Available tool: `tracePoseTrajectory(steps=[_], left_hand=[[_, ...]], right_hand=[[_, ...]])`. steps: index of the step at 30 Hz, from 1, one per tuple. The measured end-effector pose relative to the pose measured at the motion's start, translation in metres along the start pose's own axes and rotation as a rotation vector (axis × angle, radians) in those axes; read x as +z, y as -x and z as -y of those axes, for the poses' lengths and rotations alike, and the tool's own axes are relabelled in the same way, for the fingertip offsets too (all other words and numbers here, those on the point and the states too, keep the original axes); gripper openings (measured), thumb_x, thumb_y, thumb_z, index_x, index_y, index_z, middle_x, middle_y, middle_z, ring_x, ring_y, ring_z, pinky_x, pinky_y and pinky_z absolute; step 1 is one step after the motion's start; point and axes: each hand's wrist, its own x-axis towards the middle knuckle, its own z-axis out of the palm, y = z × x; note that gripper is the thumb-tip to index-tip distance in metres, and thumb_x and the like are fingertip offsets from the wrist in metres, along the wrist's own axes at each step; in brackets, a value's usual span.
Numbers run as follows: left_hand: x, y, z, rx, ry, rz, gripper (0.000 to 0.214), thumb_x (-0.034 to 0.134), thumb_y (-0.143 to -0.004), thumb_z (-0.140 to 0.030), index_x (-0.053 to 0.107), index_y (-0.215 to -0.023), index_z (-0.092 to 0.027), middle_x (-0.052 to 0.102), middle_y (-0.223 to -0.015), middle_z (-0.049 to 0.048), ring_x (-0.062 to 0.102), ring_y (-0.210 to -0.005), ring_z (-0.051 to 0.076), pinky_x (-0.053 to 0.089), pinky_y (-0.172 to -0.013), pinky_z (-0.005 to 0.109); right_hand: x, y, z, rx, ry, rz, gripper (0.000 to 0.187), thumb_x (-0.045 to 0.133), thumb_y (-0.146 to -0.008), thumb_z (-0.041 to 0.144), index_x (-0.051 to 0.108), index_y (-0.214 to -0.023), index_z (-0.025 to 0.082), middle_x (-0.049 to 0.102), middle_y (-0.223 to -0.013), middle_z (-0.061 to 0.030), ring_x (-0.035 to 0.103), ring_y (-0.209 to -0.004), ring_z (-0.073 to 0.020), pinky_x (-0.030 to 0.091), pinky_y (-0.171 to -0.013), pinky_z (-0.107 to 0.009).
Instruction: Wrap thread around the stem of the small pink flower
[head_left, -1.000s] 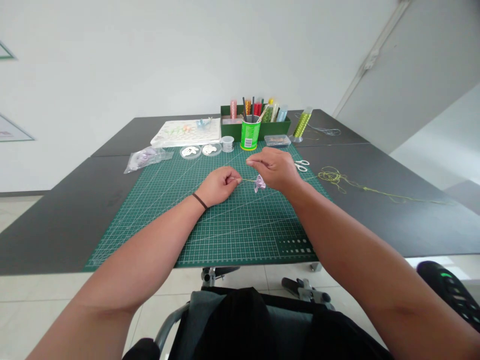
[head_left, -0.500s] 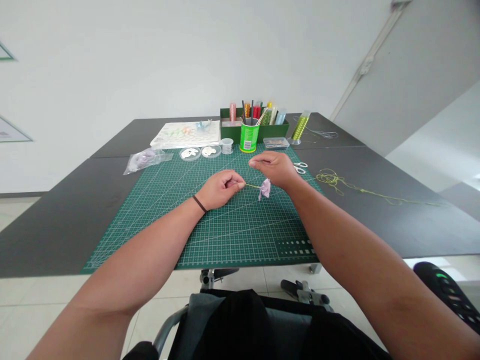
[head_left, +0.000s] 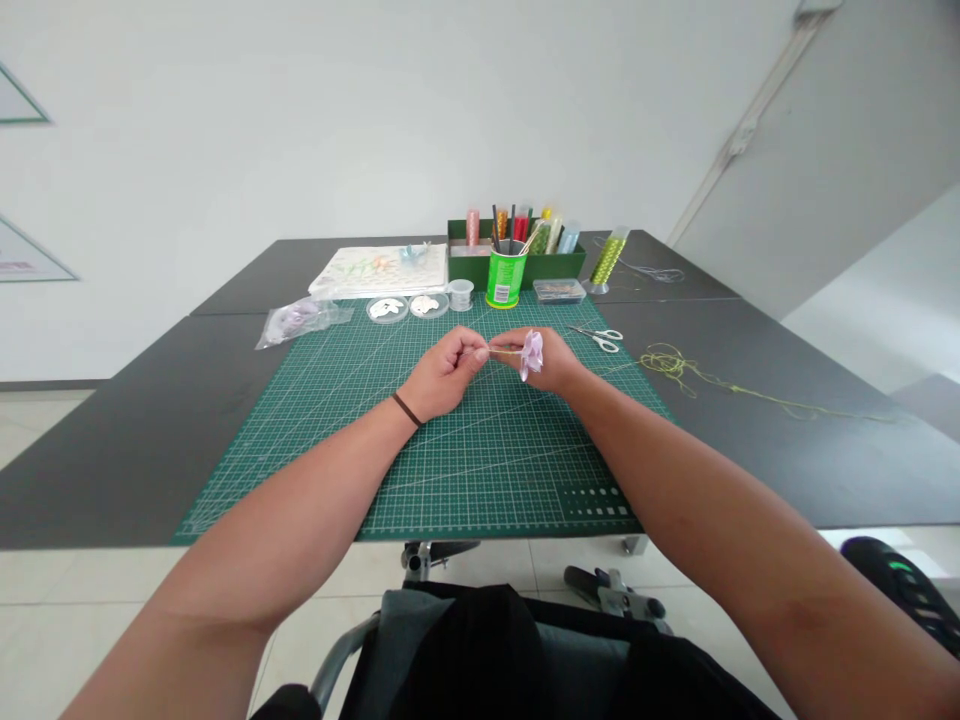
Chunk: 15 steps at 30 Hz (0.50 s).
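Note:
My left hand (head_left: 442, 375) pinches the thin yellow-green stem of a lilac artificial flower (head_left: 531, 355) between thumb and fingertips. The bloom points to the right, its petals in front of my right hand (head_left: 551, 360). The fingers of that hand are pressed together, their tips meeting the stem close to the left fingertips. What they pinch there is too small to make out. Both hands are over the green cutting mat (head_left: 465, 470). White-handled scissors (head_left: 606, 340) lie just beyond my right wrist.
At the back stand a green can (head_left: 505, 280) with tools and a green box (head_left: 469, 268) of thread spools. Two dishes of white pieces (head_left: 387, 309), a white foam board (head_left: 337, 285) and a plastic bag (head_left: 296, 322) are to the left. Tangled yellow-green thread (head_left: 667, 365) lies right.
My right hand has come down and left to the stem beside the left fingertips. The bloom has turned and risen slightly, and the scissors are now more visible.

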Motion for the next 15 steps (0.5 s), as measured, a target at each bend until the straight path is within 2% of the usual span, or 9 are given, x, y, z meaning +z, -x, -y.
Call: tracePoseTrajectory(steps=[4,9,12,15], left_hand=[[0.001,0.0,0.001,-0.016,0.045,-0.033,0.025,0.046,-0.094,-0.045,0.048,-0.091,-0.021,0.042,-0.066,-0.0045,0.039,-0.057,0.011,0.036,-0.055,0.024],[0.002,-0.002,0.006,-0.115,0.22,-0.058,0.023,0.042,-0.096,-0.044,0.044,-0.092,-0.022,0.041,-0.058,-0.0069,0.037,-0.049,0.01,0.034,-0.049,0.023],[0.003,-0.004,0.009,-0.135,0.288,-0.085,0.02,0.04,-0.097,-0.042,0.044,-0.093,-0.022,0.041,-0.054,-0.008,0.036,-0.045,0.009,0.033,-0.046,0.023],[0.004,-0.006,0.012,-0.123,0.261,-0.119,0.019,0.043,-0.096,-0.041,0.044,-0.092,-0.022,0.039,-0.053,-0.0086,0.035,-0.043,0.009,0.032,-0.044,0.022]], right_hand=[[0.004,0.001,0.004,0.069,0.033,0.016,0.027,0.06,-0.084,0.044,0.071,-0.077,0.02,0.064,-0.068,-0.0005,0.054,-0.067,-0.0151,0.04,-0.064,-0.028],[0.009,0.003,0.01,0.095,0.084,0.002,0.024,0.06,-0.083,0.041,0.074,-0.081,0.022,0.061,-0.061,0.0018,0.052,-0.061,-0.0132,0.037,-0.061,-0.028],[0.01,0.003,0.013,0.063,0.106,0.023,0.025,0.058,-0.084,0.04,0.076,-0.085,0.023,0.06,-0.06,0.0027,0.051,-0.058,-0.012,0.036,-0.06,-0.027],[0.01,0.004,0.014,0.02,0.117,0.032,0.024,0.058,-0.084,0.039,0.077,-0.085,0.024,0.062,-0.061,0.0029,0.053,-0.059,-0.0119,0.037,-0.061,-0.026]])
